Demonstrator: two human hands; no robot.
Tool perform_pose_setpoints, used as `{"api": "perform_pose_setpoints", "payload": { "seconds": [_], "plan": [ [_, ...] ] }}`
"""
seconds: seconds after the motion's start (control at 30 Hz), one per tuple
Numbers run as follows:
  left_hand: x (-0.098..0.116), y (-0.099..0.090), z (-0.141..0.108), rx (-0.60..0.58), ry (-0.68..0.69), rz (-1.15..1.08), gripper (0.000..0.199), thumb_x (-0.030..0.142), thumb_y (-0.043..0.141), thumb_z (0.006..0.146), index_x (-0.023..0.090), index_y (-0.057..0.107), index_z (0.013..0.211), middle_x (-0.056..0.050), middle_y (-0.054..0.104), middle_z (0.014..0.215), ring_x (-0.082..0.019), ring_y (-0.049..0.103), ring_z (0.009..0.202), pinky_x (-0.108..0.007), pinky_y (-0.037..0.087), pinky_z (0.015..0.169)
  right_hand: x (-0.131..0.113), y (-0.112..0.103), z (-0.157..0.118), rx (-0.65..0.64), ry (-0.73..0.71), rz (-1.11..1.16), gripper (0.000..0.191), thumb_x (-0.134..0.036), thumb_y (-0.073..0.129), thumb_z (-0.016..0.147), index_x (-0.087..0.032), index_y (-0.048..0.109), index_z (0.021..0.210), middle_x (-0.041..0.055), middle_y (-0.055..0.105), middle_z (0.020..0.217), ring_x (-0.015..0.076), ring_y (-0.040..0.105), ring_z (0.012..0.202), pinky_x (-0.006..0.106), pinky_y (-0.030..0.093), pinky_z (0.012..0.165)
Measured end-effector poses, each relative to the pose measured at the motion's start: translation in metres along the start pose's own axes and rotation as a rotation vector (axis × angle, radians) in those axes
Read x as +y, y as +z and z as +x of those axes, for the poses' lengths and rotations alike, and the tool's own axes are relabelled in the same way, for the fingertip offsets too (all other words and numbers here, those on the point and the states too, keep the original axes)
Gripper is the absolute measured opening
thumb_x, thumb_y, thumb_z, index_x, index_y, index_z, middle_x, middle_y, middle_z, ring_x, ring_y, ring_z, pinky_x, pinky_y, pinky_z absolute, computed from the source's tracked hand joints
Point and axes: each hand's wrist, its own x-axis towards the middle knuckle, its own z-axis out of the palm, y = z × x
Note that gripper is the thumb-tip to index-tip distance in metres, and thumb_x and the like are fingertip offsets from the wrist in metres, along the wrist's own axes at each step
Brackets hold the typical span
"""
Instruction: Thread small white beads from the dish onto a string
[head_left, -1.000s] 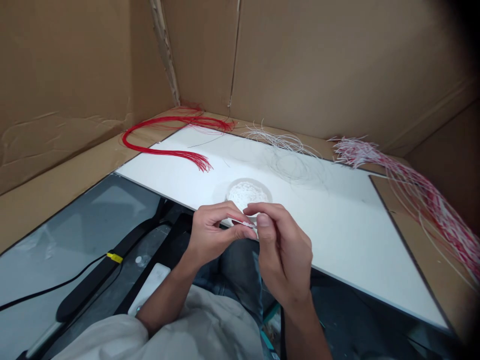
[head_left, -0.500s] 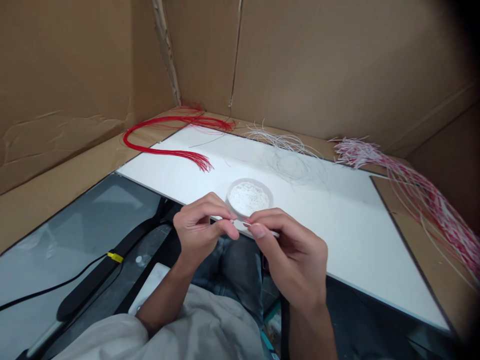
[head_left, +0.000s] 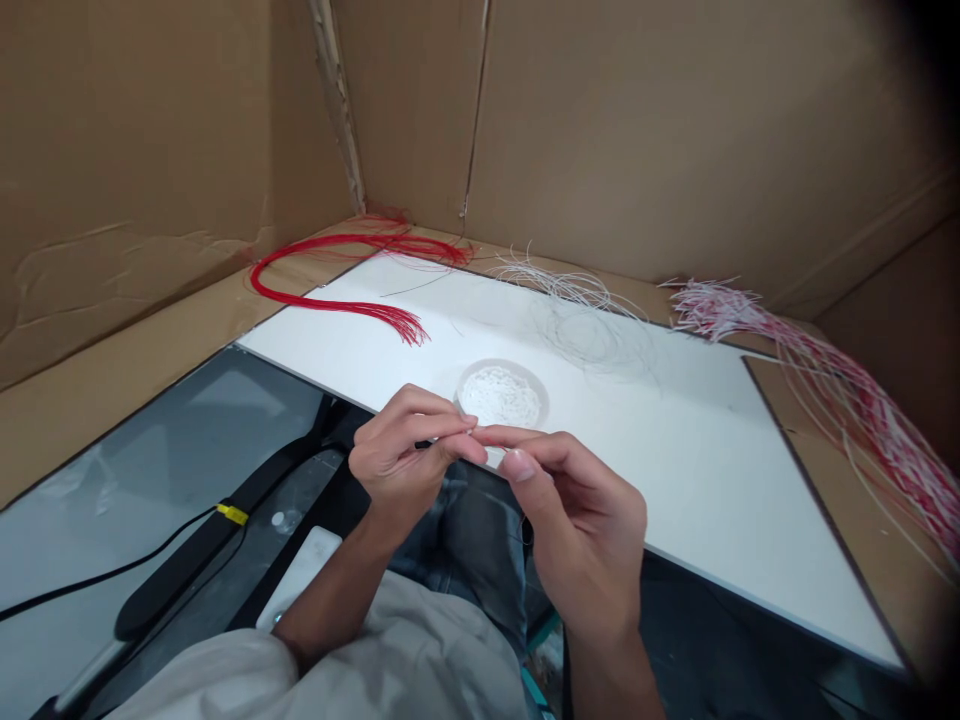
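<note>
My left hand (head_left: 409, 445) is closed in a pinch, thumb against fingers, over the near edge of the white table. A thin wire (head_left: 501, 449) shows faintly between its fingertips and those of my right hand (head_left: 581, 500). My right hand is also pinched, its index finger stretched towards the left fingertips and touching or nearly touching them. Most of what the fingers hold is hidden. Just beyond the hands stands a round shallow dish (head_left: 541, 385) filled with small white pieces (head_left: 499, 395).
A bundle of red wires (head_left: 330, 300) curves across the back left of the white table (head_left: 712, 480). Loose white wires (head_left: 577, 285) lie at the back. Red and white wires (head_left: 847, 370) run down the right side. Cardboard walls (head_left: 637, 130) enclose the table.
My right index finger has stretched out towards the left fingertips. The white thin end that stuck out behind my right fingers no longer shows. Both hands stay in nearly the same place.
</note>
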Motion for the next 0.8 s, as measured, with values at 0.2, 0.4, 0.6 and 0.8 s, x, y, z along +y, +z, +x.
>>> {"api": "perform_pose_setpoints", "payload": {
  "seconds": [0.2, 0.4, 0.6, 0.8],
  "plan": [
    [0.0017, -0.0004, -0.0005, -0.098, -0.105, -0.026, 0.014, 0.011, 0.081, 0.085, 0.020, 0.080, 0.097, -0.002, 0.079, 0.086, -0.013, 0.072, 0.076, -0.024, 0.059, 0.068, -0.0047, -0.0002, 0.0004, 0.090, 0.041, -0.010, 0.015, -0.029, 0.071, 0.096, -0.023, 0.072, 0.081, 0.0028, 0.083, 0.103, 0.0181, 0.078, 0.093, 0.024, 0.059, 0.064],
    [0.0053, -0.0001, 0.0014, -0.143, -0.170, -0.074, 0.020, 0.006, 0.077, 0.087, 0.021, 0.080, 0.099, -0.001, 0.077, 0.087, -0.011, 0.072, 0.078, -0.021, 0.059, 0.070, -0.0018, -0.0043, 0.0026, 0.083, -0.029, -0.074, 0.016, -0.025, 0.070, 0.095, -0.022, 0.071, 0.079, 0.0041, 0.082, 0.100, 0.0174, 0.076, 0.085, 0.023, 0.054, 0.056],
    [0.0072, 0.0001, 0.0023, -0.185, -0.134, -0.044, 0.019, 0.007, 0.077, 0.088, 0.021, 0.081, 0.100, -0.002, 0.076, 0.087, -0.011, 0.071, 0.079, -0.021, 0.060, 0.070, -0.0003, -0.0027, 0.0033, 0.113, -0.070, -0.123, 0.015, -0.021, 0.068, 0.095, -0.022, 0.071, 0.080, 0.0035, 0.079, 0.093, 0.0163, 0.074, 0.080, 0.023, 0.054, 0.056],
    [0.0093, 0.0001, 0.0041, -0.209, -0.105, 0.004, 0.017, 0.011, 0.077, 0.089, 0.023, 0.081, 0.100, -0.002, 0.076, 0.085, -0.012, 0.070, 0.077, -0.022, 0.059, 0.068, 0.0010, -0.0024, 0.0043, 0.120, -0.095, -0.156, 0.015, -0.019, 0.069, 0.094, -0.022, 0.070, 0.079, 0.0035, 0.077, 0.090, 0.0160, 0.072, 0.080, 0.023, 0.054, 0.058]
  ]
}}
